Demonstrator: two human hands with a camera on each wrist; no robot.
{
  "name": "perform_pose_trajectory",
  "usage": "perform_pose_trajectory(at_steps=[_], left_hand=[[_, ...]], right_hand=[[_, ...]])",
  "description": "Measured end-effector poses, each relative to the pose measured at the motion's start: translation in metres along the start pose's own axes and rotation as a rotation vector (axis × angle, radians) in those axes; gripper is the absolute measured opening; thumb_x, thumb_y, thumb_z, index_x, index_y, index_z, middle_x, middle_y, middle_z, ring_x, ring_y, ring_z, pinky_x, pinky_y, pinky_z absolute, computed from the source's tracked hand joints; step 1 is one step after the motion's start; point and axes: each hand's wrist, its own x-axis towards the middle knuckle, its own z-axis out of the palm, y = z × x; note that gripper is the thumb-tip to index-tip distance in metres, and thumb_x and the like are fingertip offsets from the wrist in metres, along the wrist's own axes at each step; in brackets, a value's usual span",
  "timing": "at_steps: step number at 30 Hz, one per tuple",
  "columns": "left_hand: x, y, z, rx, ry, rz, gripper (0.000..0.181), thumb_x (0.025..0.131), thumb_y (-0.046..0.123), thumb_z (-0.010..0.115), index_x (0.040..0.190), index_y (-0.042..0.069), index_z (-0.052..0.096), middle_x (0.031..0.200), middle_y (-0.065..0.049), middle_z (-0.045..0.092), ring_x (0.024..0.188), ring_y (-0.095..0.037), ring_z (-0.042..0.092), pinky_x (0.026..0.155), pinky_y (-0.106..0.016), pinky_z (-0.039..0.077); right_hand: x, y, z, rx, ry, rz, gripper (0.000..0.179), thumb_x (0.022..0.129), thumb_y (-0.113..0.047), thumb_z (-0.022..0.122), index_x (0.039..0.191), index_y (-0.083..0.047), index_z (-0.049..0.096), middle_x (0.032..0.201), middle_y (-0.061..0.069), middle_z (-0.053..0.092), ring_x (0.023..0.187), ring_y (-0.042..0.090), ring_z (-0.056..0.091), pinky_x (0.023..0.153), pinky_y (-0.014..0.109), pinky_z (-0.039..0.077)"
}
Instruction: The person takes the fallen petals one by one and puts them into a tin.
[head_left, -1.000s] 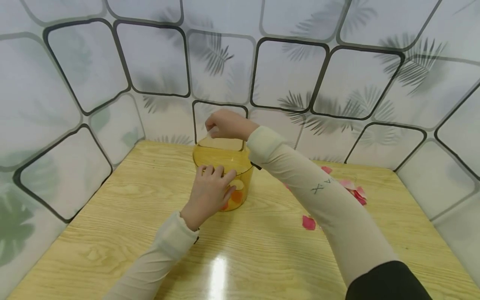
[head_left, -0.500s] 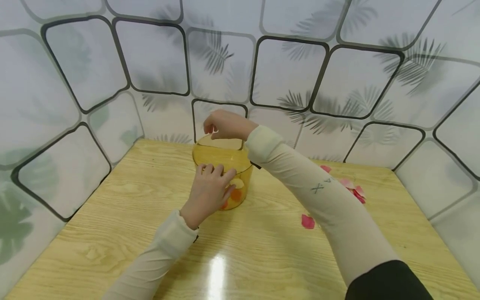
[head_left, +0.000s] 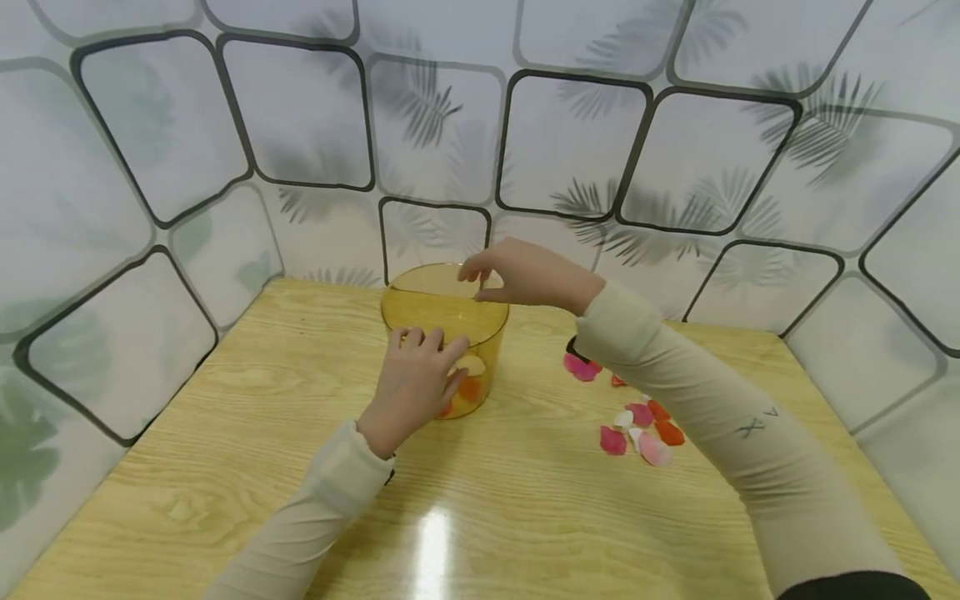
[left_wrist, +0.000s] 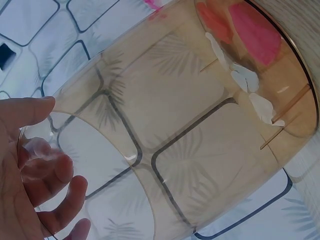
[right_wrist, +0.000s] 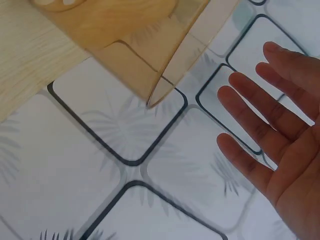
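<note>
A see-through amber plastic bin (head_left: 480, 329) stands upright on the table, its wide mouth facing up. Inside at the bottom lie orange, pink and white flower petals (left_wrist: 257, 35), visible through the wall in the left wrist view. My left hand (head_left: 412, 379) holds the bin's near rim, fingers curled over the edge. Above the rim's right side hovers my right hand (head_left: 528, 277), with nothing in it. In the right wrist view its fingers are spread and relaxed, apart from the bin.
Loose petals (head_left: 612, 440) in pink, red and white lie on the wood-grain table (head_left: 525, 517) right of the bin, some hidden by the right forearm. A patterned wall (head_left: 442, 125) encloses the back and both sides.
Earlier my right hand was over the bin's mouth pinching a pale petal; half a second ago its fingers had loosened. Now it has moved right, empty. The left hand has stayed on the rim.
</note>
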Motion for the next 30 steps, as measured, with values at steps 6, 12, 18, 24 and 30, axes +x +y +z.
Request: perform_pose_trajectory(at_steps=[6, 12, 18, 24, 30], left_hand=[[0.000, -0.001, 0.000, -0.013, -0.006, -0.011, 0.032, 0.079, 0.035, 0.074, 0.097, 0.016, 0.056, 0.081, -0.005, 0.059, 0.075, -0.027, 0.058, 0.080, -0.045, 0.048], [-0.001, -0.002, -0.002, -0.024, 0.006, -0.015, 0.031, 0.079, 0.034, 0.074, 0.096, 0.016, 0.055, 0.080, -0.005, 0.059, 0.075, -0.027, 0.058, 0.080, -0.046, 0.048], [-0.001, -0.003, -0.003, -0.024, 0.010, -0.019, 0.032, 0.079, 0.035, 0.074, 0.096, 0.016, 0.055, 0.081, -0.005, 0.059, 0.074, -0.027, 0.058, 0.081, -0.047, 0.048], [0.000, -0.003, -0.003, -0.019, -0.004, -0.021, 0.031, 0.080, 0.034, 0.074, 0.097, 0.016, 0.055, 0.081, -0.005, 0.059, 0.075, -0.027, 0.057, 0.081, -0.046, 0.048], [0.001, 0.001, -0.002, -0.021, -0.006, -0.011, 0.032, 0.079, 0.034, 0.075, 0.096, 0.015, 0.055, 0.079, -0.005, 0.058, 0.074, -0.027, 0.057, 0.081, -0.045, 0.048]], right_hand=[[-0.067, 0.005, 0.008, -0.049, 0.111, -0.001, 0.032, 0.084, -0.018, 0.070, 0.114, -0.008, 0.066, 0.112, 0.007, 0.068, 0.101, 0.021, 0.065, 0.090, 0.039, 0.050], [-0.130, 0.016, 0.039, -0.056, 0.124, 0.056, 0.033, 0.078, -0.014, 0.075, 0.109, -0.008, 0.067, 0.108, 0.005, 0.070, 0.098, 0.021, 0.066, 0.085, 0.039, 0.053], [-0.165, 0.037, 0.088, 0.017, 0.048, 0.078, 0.032, 0.077, -0.013, 0.075, 0.107, -0.006, 0.066, 0.103, 0.005, 0.070, 0.092, 0.021, 0.066, 0.079, 0.037, 0.054], [-0.176, 0.054, 0.134, 0.119, -0.089, 0.154, 0.030, 0.081, -0.008, 0.071, 0.110, -0.003, 0.065, 0.107, 0.009, 0.068, 0.095, 0.024, 0.065, 0.079, 0.036, 0.054], [-0.181, 0.067, 0.153, 0.105, -0.128, 0.175, 0.035, 0.074, -0.013, 0.078, 0.106, -0.005, 0.066, 0.098, 0.003, 0.067, 0.081, 0.014, 0.060, 0.072, 0.028, 0.053]])
